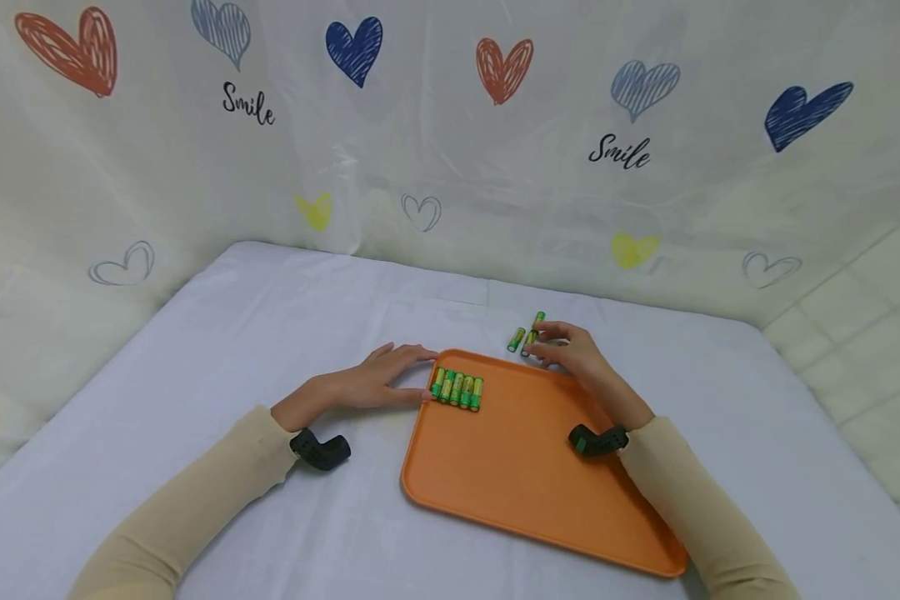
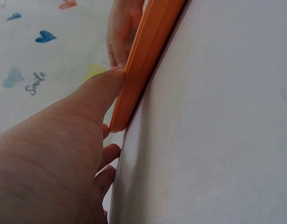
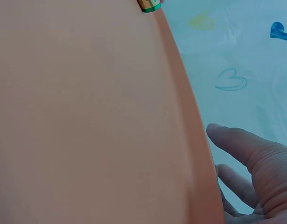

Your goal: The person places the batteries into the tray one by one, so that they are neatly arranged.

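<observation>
Side by side in a row, several green-and-yellow batteries [image 1: 457, 390] lie at the far left corner of an orange tray [image 1: 532, 467]. My left hand [image 1: 378, 379] is at that corner, thumb tip touching the rim and index finger reaching along the corner. In the left wrist view the thumb [image 2: 99, 91] presses on the tray's outer wall. Past the far rim, my right hand [image 1: 573, 354] reaches over loose batteries [image 1: 517, 339], thumb and fingers apart, overlapping two of them in the head view. The right wrist view shows the spread thumb [image 3: 241, 142], with those loose batteries out of sight.
A white cloth [image 1: 330, 517] covers the table. Behind it hangs a pale curtain [image 1: 450, 142] printed with hearts. Each wrist carries a black camera mount, one on the left [image 1: 321, 450] and one on the right [image 1: 597, 440], the latter above the tray.
</observation>
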The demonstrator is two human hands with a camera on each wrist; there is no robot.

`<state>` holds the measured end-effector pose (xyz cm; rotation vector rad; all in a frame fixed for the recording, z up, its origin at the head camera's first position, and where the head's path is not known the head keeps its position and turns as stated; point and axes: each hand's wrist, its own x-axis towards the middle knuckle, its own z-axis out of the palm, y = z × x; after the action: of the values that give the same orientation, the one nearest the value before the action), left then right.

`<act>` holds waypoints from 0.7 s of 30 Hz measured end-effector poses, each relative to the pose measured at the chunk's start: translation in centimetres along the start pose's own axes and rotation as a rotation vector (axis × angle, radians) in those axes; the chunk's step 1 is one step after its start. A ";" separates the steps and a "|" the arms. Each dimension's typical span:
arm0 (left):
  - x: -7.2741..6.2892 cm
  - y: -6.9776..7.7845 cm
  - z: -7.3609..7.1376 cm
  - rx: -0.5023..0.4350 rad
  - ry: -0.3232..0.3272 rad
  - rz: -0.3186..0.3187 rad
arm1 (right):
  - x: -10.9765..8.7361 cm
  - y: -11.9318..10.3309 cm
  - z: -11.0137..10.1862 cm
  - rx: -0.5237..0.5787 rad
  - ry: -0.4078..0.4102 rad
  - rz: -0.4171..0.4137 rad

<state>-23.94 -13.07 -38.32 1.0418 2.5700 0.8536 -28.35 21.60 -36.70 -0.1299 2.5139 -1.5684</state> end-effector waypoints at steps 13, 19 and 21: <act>0.1 0.2 -0.1 0.001 -0.002 -0.002 | 0.1 0.2 -0.1 -0.055 -0.010 0.006; 0.0 0.3 -0.1 -0.006 -0.002 -0.003 | 0.2 0.3 -0.2 -0.075 -0.013 0.024; 0.0 0.3 -0.1 -0.004 0.000 -0.001 | 0.2 0.3 -0.2 -0.072 -0.016 0.026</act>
<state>-23.84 -12.94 -38.04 1.0387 2.5680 0.8583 -28.60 21.85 -36.96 -0.1183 2.5492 -1.4623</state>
